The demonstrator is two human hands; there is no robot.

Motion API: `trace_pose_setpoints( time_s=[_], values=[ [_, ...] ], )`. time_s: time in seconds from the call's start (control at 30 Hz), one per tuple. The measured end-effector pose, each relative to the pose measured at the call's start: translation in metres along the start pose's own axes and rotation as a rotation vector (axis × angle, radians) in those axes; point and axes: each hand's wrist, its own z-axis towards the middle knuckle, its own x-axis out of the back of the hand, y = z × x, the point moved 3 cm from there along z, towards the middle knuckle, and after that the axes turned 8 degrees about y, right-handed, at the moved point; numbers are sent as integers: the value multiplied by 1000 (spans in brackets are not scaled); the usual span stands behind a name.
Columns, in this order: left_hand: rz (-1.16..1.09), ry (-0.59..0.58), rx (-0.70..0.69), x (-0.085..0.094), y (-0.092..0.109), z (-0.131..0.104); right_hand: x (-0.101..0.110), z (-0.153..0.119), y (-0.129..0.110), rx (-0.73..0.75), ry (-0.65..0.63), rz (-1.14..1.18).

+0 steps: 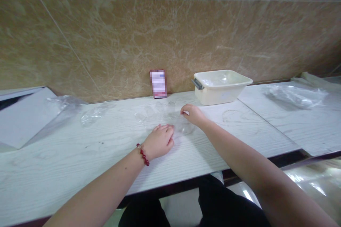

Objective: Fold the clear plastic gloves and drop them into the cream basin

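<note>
My left hand (160, 142), with a red bead bracelet (143, 156) at its wrist, rests low over the white tabletop. Its fingers are curled down, and what lies under them is hidden. To its right and a little farther off, my right hand (194, 115) pinches thumb against forefinger at the edge of a thin clear plastic piece (183, 128). This see-through plastic spreads on the table between and beyond both hands; its outline is hard to make out. Several faint clear round shapes (149, 110) lie just behind it.
A cream plastic bin (215, 94) with a grey clip stands by the tiled wall (119, 42). A blurred red-and-white card (159, 84) leans there. Crumpled clear bags (298, 95) lie right; another clear wrapper (94, 113) and a white box (26, 118) are left.
</note>
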Motion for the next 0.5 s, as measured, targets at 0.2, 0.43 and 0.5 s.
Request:
trace_pose_setpoints(
  time_s=[0.2,0.43,0.5],
  values=[
    [40,-30,-30,-1,0,-2,3,-2,8,18,-141,-36],
    [17,-41,-78,8,4,-3,16,-4,13,-81,-120,-127],
    [-14,-33,-91,11,5,-2,19,-3,10,-102,-63,-149]
  ],
)
